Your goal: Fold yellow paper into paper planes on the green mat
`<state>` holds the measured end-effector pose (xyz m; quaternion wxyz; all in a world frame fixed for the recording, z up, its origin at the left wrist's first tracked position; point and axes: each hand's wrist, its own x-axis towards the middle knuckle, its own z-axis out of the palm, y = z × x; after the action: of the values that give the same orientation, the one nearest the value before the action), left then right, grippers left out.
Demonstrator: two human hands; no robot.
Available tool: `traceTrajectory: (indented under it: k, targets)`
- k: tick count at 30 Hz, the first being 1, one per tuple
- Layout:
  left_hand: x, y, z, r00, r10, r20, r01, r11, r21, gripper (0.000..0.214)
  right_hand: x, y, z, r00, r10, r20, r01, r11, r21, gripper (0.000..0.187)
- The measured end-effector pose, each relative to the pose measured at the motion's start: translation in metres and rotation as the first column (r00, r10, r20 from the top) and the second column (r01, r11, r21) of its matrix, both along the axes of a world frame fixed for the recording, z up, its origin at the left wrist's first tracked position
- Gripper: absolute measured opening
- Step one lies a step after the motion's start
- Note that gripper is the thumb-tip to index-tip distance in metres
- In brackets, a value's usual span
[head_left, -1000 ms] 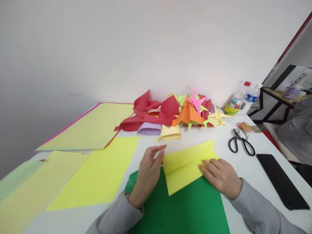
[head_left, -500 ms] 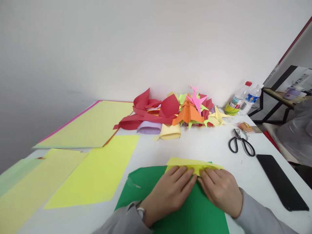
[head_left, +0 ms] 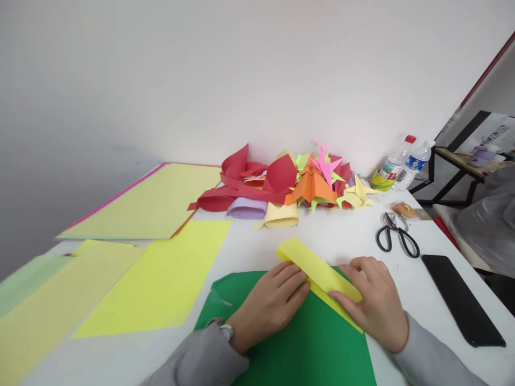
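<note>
A folded strip of yellow paper (head_left: 322,271) lies slantwise above a green sheet (head_left: 309,343), its far left end looped over. My left hand (head_left: 273,300) pinches the strip's near left side, with the fingertips partly hidden behind the paper. At the other end, my right hand (head_left: 374,303) has the strip between thumb and fingers, the thumb on the near edge and the fingers at the far edge. The green sheet spreads under the strip and both forearms.
Behind lie red paper shapes (head_left: 257,185) and an orange folded piece (head_left: 310,185). Scissors (head_left: 396,236) and a black phone-like slab (head_left: 462,300) are at right, two bottles (head_left: 388,166) farther back. Yellow sheets (head_left: 161,284) cover the left.
The yellow strip has turned from lying level to slanting down to the right, and its left end has lifted. My right hand has opened wider and shifted its hold.
</note>
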<state>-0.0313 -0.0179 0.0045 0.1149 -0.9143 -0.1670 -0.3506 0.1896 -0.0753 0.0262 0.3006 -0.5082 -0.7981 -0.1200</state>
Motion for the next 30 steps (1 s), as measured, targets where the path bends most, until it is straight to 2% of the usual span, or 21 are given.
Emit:
traceTrajectory:
  k: [2, 4, 6, 8, 9, 10, 12, 13, 14, 15, 18, 21, 24, 26, 28, 30]
  targets:
    - [-0.001, 0.000, 0.001, 1.000, 0.007, 0.001, -0.007, 1.000, 0.002, 0.024, -0.001, -0.002, -0.002, 0.997, 0.063, -0.040, -0.066, 0.995, -0.078, 0.042]
    - [-0.001, 0.000, 0.002, 1.000, 0.005, 0.000, -0.005, 1.000, 0.015, 0.026, -0.002, -0.003, -0.003, 0.994, 0.090, -0.064, -0.097, 0.988, -0.116, 0.042]
    - [-0.001, 0.000, 0.002, 1.000, -0.005, -0.004, 0.005, 1.000, 0.019, 0.026, -0.001, -0.004, -0.005, 0.990, 0.076, -0.119, -0.093, 0.985, -0.147, 0.028]
    - [-0.003, 0.001, 0.002, 1.000, -0.018, 0.013, 0.018, 1.000, 0.001, 0.024, 0.002, -0.003, -0.004, 0.968, 0.021, -0.249, -0.086, 0.964, -0.253, 0.020]
    - [-0.005, 0.002, 0.002, 0.999, -0.025, 0.033, 0.025, 1.000, -0.018, 0.023, 0.004, -0.001, -0.003, 0.942, -0.033, -0.334, -0.091, 0.933, -0.348, 0.022]
    - [-0.007, 0.003, 0.001, 0.998, -0.034, 0.058, 0.037, 0.998, -0.040, 0.023, 0.006, 0.001, -0.001, 0.903, -0.107, -0.416, -0.109, 0.880, -0.463, 0.024]
    - [-0.011, 0.007, -0.001, 0.992, -0.052, 0.111, 0.063, 0.993, -0.096, 0.024, 0.012, 0.006, 0.001, 0.792, -0.292, -0.536, -0.192, 0.715, -0.673, 0.026]
    - [-0.014, 0.009, -0.002, 0.989, -0.054, 0.140, 0.072, 0.990, -0.122, 0.024, 0.014, 0.009, 0.002, 0.733, -0.376, -0.567, -0.243, 0.635, -0.734, 0.026]
    - [-0.017, 0.012, -0.003, 0.984, -0.053, 0.169, 0.077, 0.987, -0.141, 0.024, 0.016, 0.011, 0.003, 0.684, -0.435, -0.586, -0.288, 0.578, -0.764, 0.027]
    - [-0.019, 0.015, -0.004, 0.979, -0.046, 0.197, 0.077, 0.985, -0.152, 0.024, 0.018, 0.013, 0.003, 0.651, -0.468, -0.598, -0.319, 0.546, -0.775, 0.028]
    - [-0.024, 0.023, -0.007, 0.972, -0.013, 0.235, 0.055, 0.983, -0.174, 0.023, 0.020, 0.017, 0.000, 0.642, -0.480, -0.598, -0.346, 0.515, -0.785, 0.028]
    - [-0.025, 0.026, -0.009, 0.982, -0.010, 0.190, 0.052, 0.974, -0.221, 0.024, 0.020, 0.019, -0.004, 0.663, -0.485, -0.571, -0.342, 0.481, -0.807, 0.024]
    - [-0.022, 0.022, -0.008, 0.998, -0.011, 0.063, 0.027, 0.962, -0.272, 0.025, 0.019, 0.019, -0.007, 0.713, -0.460, -0.530, -0.279, 0.507, -0.816, 0.016]
    - [-0.019, 0.018, -0.006, 1.000, -0.002, -0.031, -0.007, 0.953, -0.303, 0.025, 0.019, 0.019, -0.008, 0.737, -0.436, -0.516, -0.276, 0.503, -0.819, 0.029]
    - [-0.017, 0.013, -0.004, 0.995, -0.007, -0.104, -0.029, 0.939, -0.343, 0.025, 0.020, 0.018, -0.009, 0.752, -0.409, -0.516, -0.306, 0.477, -0.824, 0.043]
    - [-0.015, 0.010, -0.003, 0.986, -0.034, -0.162, -0.032, 0.922, -0.385, 0.029, 0.022, 0.017, -0.012, 0.774, -0.386, -0.502, -0.308, 0.464, -0.830, 0.049]
